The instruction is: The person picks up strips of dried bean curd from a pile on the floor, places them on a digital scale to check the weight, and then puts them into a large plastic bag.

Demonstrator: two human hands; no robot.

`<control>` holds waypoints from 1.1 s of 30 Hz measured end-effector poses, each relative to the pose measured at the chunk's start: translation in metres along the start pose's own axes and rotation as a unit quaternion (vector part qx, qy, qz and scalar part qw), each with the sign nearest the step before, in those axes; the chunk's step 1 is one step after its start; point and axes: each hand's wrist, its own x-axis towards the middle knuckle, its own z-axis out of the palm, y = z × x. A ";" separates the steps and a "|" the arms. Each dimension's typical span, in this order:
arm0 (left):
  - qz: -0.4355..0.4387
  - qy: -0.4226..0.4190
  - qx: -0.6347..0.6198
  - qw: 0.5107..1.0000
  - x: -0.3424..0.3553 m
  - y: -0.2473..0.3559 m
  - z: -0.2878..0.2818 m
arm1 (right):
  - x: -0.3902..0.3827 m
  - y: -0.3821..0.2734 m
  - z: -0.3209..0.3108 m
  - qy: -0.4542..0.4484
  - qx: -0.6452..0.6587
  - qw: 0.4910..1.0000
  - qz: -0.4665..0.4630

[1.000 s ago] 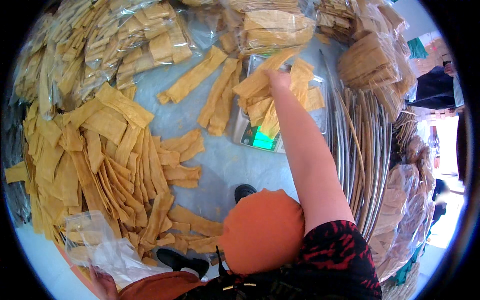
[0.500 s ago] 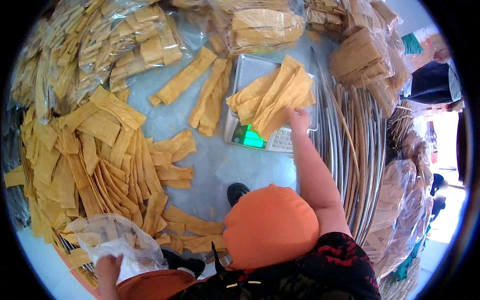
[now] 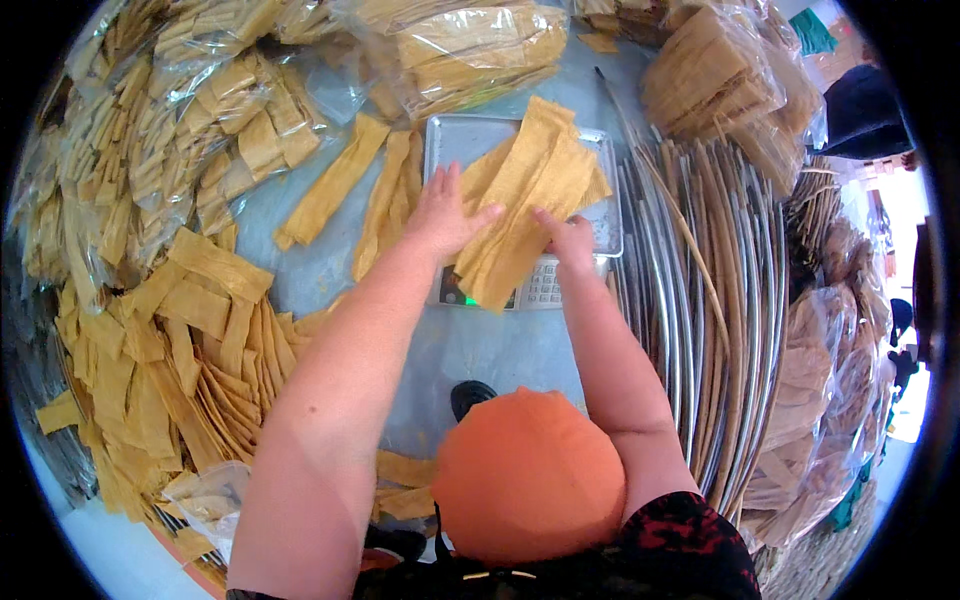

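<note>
Yellow wrinkled dried strips (image 3: 520, 190) lie piled on the metal tray (image 3: 598, 230) of a weighing scale, over part of its green display and keypad (image 3: 542, 290). My left hand (image 3: 445, 222) is at the pile's left side, fingers spread and thumb reaching onto the strips. My right hand (image 3: 566, 240) is closed on the right side of the pile, thumb on the strips and the other fingers partly hidden. Several loose strips (image 3: 325, 185) lie just left of the scale. An orange round cloth-covered shape (image 3: 525, 470) sits between my forearms.
A big heap of loose strips (image 3: 170, 370) is on the left. Clear bags of strips (image 3: 480, 50) line the back, with more bags (image 3: 715, 90) at upper right. Long metal and cane rods (image 3: 690, 330) stand right of the scale, and wrapped bundles (image 3: 820, 400) lie beyond.
My left hand has moved from the plastic bag at lower left up to the scale. My right hand has shifted on the pile, which now hangs lower over the display.
</note>
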 end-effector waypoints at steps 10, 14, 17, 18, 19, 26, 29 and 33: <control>-0.219 -0.247 -0.475 0.816 -0.024 -0.003 0.006 | -0.042 -0.023 0.029 -0.188 0.165 0.967 0.044; -0.208 -0.151 -0.566 0.783 -0.065 -0.008 -0.008 | -0.086 -0.020 0.033 -0.219 0.156 0.963 -0.015; -0.175 -0.185 -0.594 0.763 -0.087 -0.014 -0.028 | -0.112 -0.018 0.028 -0.254 0.124 0.945 -0.163; -0.217 -0.173 -0.633 0.723 -0.094 -0.014 -0.036 | -0.118 -0.021 0.025 -0.279 0.051 0.932 -0.224; -0.251 -0.152 -0.671 0.681 -0.100 -0.012 -0.045 | -0.124 -0.026 0.021 -0.302 -0.021 0.910 -0.284; -0.110 0.003 -0.657 0.745 -0.155 0.042 -0.099 | -0.185 -0.091 -0.018 -0.337 -0.183 0.818 -0.430; -0.063 0.041 -0.678 0.731 -0.171 0.072 -0.125 | -0.211 -0.131 -0.040 -0.264 -0.083 0.801 -0.530; -0.019 0.107 -0.699 0.707 -0.198 0.107 -0.168 | -0.208 -0.202 -0.085 -0.085 0.164 0.833 -0.522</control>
